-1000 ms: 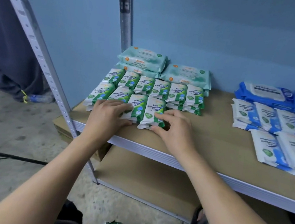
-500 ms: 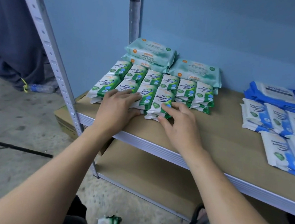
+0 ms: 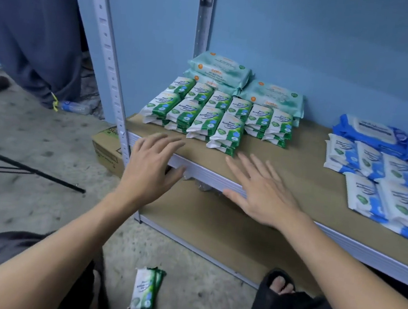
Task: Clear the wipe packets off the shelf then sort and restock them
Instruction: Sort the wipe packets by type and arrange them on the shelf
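Note:
Green pine wipe packets (image 3: 217,115) lie in two stacked rows at the left of the brown shelf (image 3: 285,168). Behind them rest larger pale teal wipe packs (image 3: 220,68). Blue and white wipe packets (image 3: 383,179) cover the shelf's right side. My left hand (image 3: 152,167) hovers open over the shelf's front edge, apart from the green packets. My right hand (image 3: 260,188) is open too, fingers spread, just in front of the nearest green packet. More green packets (image 3: 145,290) lie on the floor between my legs.
A grey slotted upright (image 3: 108,49) stands at the shelf's left corner. A cardboard box (image 3: 108,151) sits on the floor beside it, with a black rod (image 3: 26,167) further left. A lower shelf board (image 3: 215,226) is below. My sandalled foot (image 3: 276,287) is at bottom right.
Both hands have let go of the front green packets and pulled back toward the shelf's front edge, fingers spreading. The view has tilted down, showing the floor packets.

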### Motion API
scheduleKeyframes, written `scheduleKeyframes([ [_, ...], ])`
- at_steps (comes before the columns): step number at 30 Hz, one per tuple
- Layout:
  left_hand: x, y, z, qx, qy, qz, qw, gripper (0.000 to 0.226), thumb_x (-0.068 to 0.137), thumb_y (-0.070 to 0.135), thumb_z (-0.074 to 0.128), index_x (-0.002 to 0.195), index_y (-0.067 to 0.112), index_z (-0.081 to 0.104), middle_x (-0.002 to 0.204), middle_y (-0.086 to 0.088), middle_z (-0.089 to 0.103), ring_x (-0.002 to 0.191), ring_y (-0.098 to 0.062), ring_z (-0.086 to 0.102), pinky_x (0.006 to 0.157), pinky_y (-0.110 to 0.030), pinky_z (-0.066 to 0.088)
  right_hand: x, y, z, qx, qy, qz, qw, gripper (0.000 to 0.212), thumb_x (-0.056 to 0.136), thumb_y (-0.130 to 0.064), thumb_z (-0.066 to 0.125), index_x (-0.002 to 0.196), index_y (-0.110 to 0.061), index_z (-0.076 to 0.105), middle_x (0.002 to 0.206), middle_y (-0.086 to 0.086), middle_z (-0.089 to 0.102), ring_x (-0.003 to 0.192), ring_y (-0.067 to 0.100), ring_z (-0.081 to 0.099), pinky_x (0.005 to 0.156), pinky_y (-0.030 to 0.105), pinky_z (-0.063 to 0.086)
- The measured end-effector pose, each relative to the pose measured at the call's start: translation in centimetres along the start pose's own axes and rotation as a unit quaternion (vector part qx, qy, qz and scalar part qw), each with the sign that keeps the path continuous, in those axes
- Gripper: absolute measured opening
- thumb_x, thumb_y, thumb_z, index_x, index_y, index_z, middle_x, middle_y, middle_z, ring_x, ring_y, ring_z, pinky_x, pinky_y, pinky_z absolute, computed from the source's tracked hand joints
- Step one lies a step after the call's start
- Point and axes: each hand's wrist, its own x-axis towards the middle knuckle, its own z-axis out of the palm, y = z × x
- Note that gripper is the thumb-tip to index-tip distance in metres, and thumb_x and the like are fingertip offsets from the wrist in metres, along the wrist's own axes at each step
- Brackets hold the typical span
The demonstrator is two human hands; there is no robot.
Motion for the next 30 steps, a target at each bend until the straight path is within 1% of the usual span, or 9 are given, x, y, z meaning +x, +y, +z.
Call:
scheduleKeyframes([
  [3,-3.6,-0.3,1.1,-0.008,0.029,-0.042,0.999,0.042,0.089,0.039,0.065,0.125,0.019,0.062,0.126,0.003,0.064,0.120,-0.027,0.054,0.095,-0.042,0.040,0.0,-0.4,0.1,-0.014,0.006,0.010,1.000,0.068,0.099,-0.067,0.015,0.158,-0.041,-0.004,0.168,0.000,0.010,0.154,0.029,0.011,0.124,0.050,0.011],
  [5,-6.3,-0.6,2.8,-0.025,-0.005,-0.095,0.995,0.044,0.088,0.043,0.059,0.125,0.020,0.062,0.122,0.001,0.063,0.114,-0.028,0.054,0.090,-0.043,0.042,0.0,-0.6,0.3,-0.027,0.012,0.017,0.999,0.067,0.101,-0.063,0.023,0.159,-0.039,0.001,0.168,0.000,0.012,0.153,0.030,0.014,0.123,0.049,0.014],
  [8,-10.7,-1.6,6.4,-0.061,-0.104,-0.197,0.973,0.039,0.091,0.040,0.065,0.124,0.020,0.062,0.122,-0.002,0.063,0.113,-0.029,0.054,0.089,-0.045,0.044,0.1,-0.5,0.6,-0.041,0.026,0.015,0.999,0.067,0.100,-0.063,0.025,0.160,-0.038,0.006,0.167,0.001,0.017,0.152,0.031,0.019,0.122,0.048,0.019],
  [14,-19.3,-2.8,13.1,-0.141,-0.279,-0.377,0.872,0.043,0.090,0.039,0.071,0.126,0.016,0.064,0.126,-0.007,0.064,0.110,-0.027,0.062,0.089,-0.037,0.049,0.5,-0.4,1.3,-0.080,0.063,0.006,0.995,0.066,0.100,-0.064,0.022,0.159,-0.035,0.015,0.162,0.003,0.032,0.144,0.036,0.035,0.115,0.050,0.033],
  [20,-26.1,-2.6,17.8,-0.130,-0.391,-0.480,0.775,0.065,0.085,0.043,0.075,0.137,0.009,0.056,0.134,-0.014,0.059,0.116,-0.033,0.060,0.092,-0.038,0.049,0.6,-0.2,1.9,-0.103,0.114,-0.011,0.988,0.065,0.101,-0.062,0.029,0.159,-0.033,0.019,0.159,0.005,0.038,0.139,0.037,0.042,0.110,0.050,0.040],
  [23,-28.4,-2.2,19.1,-0.110,-0.416,-0.525,0.735,0.070,0.079,0.041,0.081,0.134,0.006,0.055,0.131,-0.018,0.056,0.105,-0.036,0.062,0.086,-0.040,0.053,0.7,-0.2,2.1,-0.101,0.117,-0.011,0.988,0.064,0.102,-0.062,0.030,0.159,-0.034,0.019,0.159,0.005,0.037,0.140,0.037,0.041,0.110,0.051,0.039],
  [25,-29.3,-1.6,19.6,-0.100,-0.401,-0.563,0.716,0.065,0.078,0.033,0.083,0.130,0.004,0.054,0.130,-0.020,0.052,0.106,-0.038,0.060,0.087,-0.041,0.049,0.7,-0.2,2.2,-0.104,0.125,-0.010,0.987,0.064,0.103,-0.062,0.030,0.159,-0.033,0.021,0.159,0.005,0.037,0.139,0.037,0.042,0.107,0.051,0.040],
  [28,-30.4,-0.9,20.0,-0.105,-0.360,-0.617,0.692,0.050,0.077,0.028,0.084,0.115,0.005,0.060,0.114,-0.019,0.064,0.098,-0.038,0.063,0.081,-0.041,0.050,0.7,-0.1,2.3,-0.108,0.125,-0.013,0.986,0.063,0.104,-0.062,0.029,0.159,-0.033,0.019,0.160,0.005,0.036,0.140,0.037,0.041,0.105,0.051,0.040],
  [30,-30.9,-0.5,20.1,-0.111,-0.354,-0.615,0.695,0.042,0.077,0.031,0.083,0.107,0.010,0.064,0.102,-0.015,0.071,0.092,-0.035,0.066,0.074,-0.039,0.051,0.7,-0.1,2.4,-0.106,0.131,-0.012,0.986,0.063,0.104,-0.062,0.029,0.159,-0.034,0.020,0.160,0.005,0.036,0.140,0.036,0.041,0.105,0.051,0.040],
])
